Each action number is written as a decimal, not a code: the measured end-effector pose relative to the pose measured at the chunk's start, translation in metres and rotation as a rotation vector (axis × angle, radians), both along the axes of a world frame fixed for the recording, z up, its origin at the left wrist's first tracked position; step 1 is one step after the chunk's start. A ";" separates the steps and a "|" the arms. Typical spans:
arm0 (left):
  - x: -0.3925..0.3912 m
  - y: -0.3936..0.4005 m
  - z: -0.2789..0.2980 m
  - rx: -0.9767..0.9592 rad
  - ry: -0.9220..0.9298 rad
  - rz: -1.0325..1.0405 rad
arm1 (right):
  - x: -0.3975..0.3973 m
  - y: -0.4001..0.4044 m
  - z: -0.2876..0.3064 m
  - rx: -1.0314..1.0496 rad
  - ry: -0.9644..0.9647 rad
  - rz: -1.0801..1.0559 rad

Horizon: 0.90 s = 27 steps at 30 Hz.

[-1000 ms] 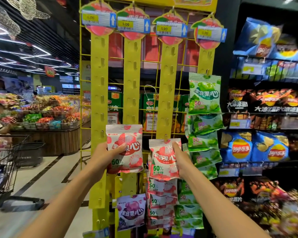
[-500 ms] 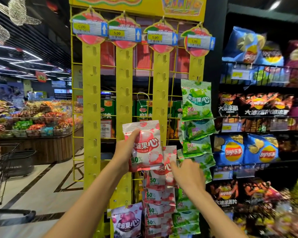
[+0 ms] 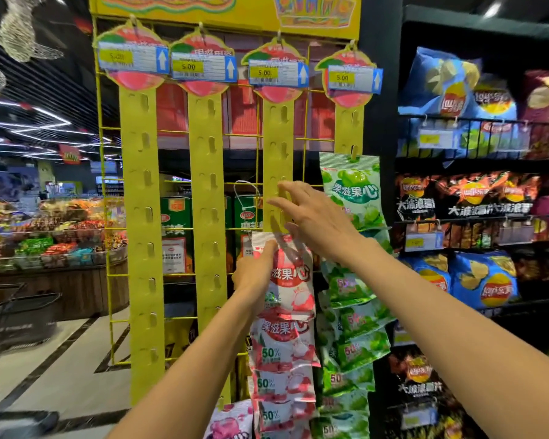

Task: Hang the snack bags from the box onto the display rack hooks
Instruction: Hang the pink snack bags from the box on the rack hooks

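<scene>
Filling the middle of the frame in front of you stands the yellow wire display rack (image 3: 107,191), with four yellow hanging strips running down it, each topped by a fruit-shaped card carrying a price tag (image 3: 200,68). To the right of the frame, dark shelves (image 3: 463,164) hold blue and black chip bags (image 3: 484,282), somewhat blurred. At the left edge, a low produce stand (image 3: 57,245) sits in the background, with a shopping cart (image 3: 10,315) in front of it on the tiled floor. On the rightmost strip hangs a column of green snack bags (image 3: 352,193), overlapping downward. Beside it, the third strip (image 3: 278,147) carries a column of pink snack bags (image 3: 282,346) in the lower centre of the frame. Your left hand (image 3: 255,275) holds one pink-and-white snack bag (image 3: 293,280) at the top of that column, against the third strip, its thumb pressed on the bag's upper left corner and the other fingers curled behind it. Your right hand (image 3: 319,221) is just above the bag, its fingers (image 3: 287,190) spread loosely and reaching onto the strip near a hook slot (image 3: 282,183); whether they pinch the hook you cannot tell. A purple snack bag (image 3: 230,421) shows at the bottom of the second strip.
</scene>
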<state>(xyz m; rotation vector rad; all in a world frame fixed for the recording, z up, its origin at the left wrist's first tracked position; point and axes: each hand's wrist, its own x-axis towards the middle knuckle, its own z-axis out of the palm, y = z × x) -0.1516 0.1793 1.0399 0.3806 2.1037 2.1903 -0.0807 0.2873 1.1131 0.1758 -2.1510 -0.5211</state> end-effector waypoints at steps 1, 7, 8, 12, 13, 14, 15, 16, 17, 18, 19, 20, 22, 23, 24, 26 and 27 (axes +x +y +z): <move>-0.002 0.000 -0.002 -0.020 -0.014 0.006 | -0.004 0.002 0.000 0.036 0.018 0.000; 0.003 -0.007 -0.020 -0.056 -0.054 -0.041 | -0.016 0.009 -0.008 0.070 0.080 0.015; 0.002 -0.007 -0.024 -0.064 -0.052 -0.036 | -0.016 0.009 -0.008 0.075 0.088 0.011; 0.003 -0.006 -0.031 -0.076 -0.038 -0.025 | -0.016 0.008 -0.009 0.073 0.094 -0.022; 0.006 -0.007 -0.031 -0.094 -0.040 -0.016 | -0.015 0.008 -0.009 0.078 0.095 -0.035; 0.009 -0.009 -0.029 -0.099 -0.024 -0.015 | -0.015 0.008 -0.009 0.083 0.097 -0.045; 0.014 -0.011 -0.029 -0.115 -0.005 -0.013 | -0.015 0.008 -0.010 0.086 0.098 -0.052; 0.017 -0.013 -0.031 -0.120 0.021 -0.014 | -0.015 0.007 -0.010 0.089 0.098 -0.055; 0.020 -0.015 -0.033 -0.122 0.042 -0.018 | -0.015 0.007 -0.011 0.090 0.099 -0.056; 0.022 -0.016 -0.036 -0.129 0.072 -0.022 | -0.014 0.006 -0.011 0.091 0.100 -0.056; 0.026 -0.019 -0.039 -0.147 0.106 -0.026 | -0.013 0.006 -0.011 0.090 0.101 -0.056; 0.030 -0.023 -0.042 -0.167 0.151 -0.031 | -0.012 0.005 -0.012 0.085 0.101 -0.053; 0.040 -0.031 -0.048 -0.222 0.243 -0.052 | -0.010 0.003 -0.014 0.057 0.094 -0.030; 0.045 -0.037 -0.052 -0.251 0.288 -0.064 | -0.009 0.002 -0.015 0.040 0.087 -0.013; 0.051 -0.043 -0.055 -0.280 0.340 -0.066 | -0.007 0.000 -0.017 0.021 0.082 0.002; 0.062 -0.055 -0.062 -0.343 0.419 -0.054 | -0.001 -0.005 -0.026 -0.026 0.084 0.021; 0.067 -0.061 -0.065 -0.366 0.442 -0.050 | 0.003 -0.007 -0.033 -0.057 0.090 0.029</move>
